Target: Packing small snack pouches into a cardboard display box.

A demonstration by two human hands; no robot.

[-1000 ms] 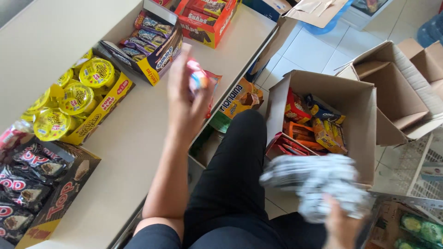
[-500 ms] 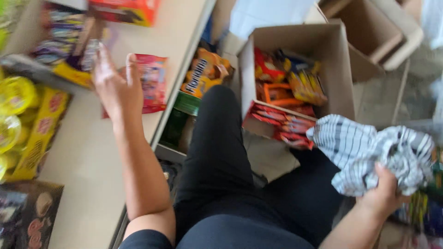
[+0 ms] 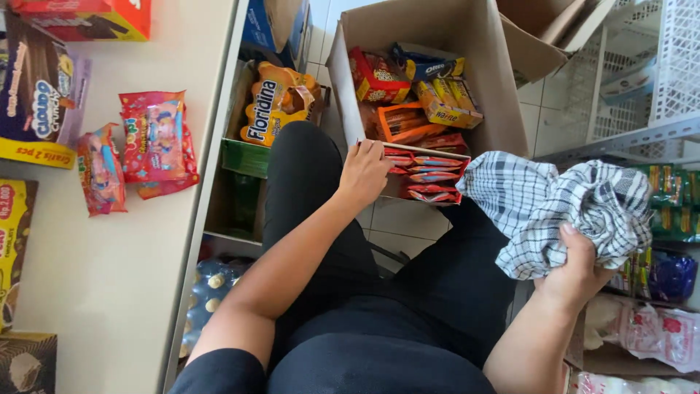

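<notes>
Left hand [image 3: 362, 173], fingers loosely spread, rests at the cardboard box [image 3: 430, 25] edge; pinch 1 red packet [image 3: 432, 177] cleanly. Right hand [image 3: 576, 273] clutches the checked cloth [image 3: 558, 204].

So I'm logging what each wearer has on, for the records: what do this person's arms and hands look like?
Both forearms are bare. The left hand and the right hand have no gloves, and no rings or watch show. A short black sleeve covers the left upper arm; the right arm's sleeve is out of view.

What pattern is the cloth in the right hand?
White with dark checks on the cloth, head view.
</notes>
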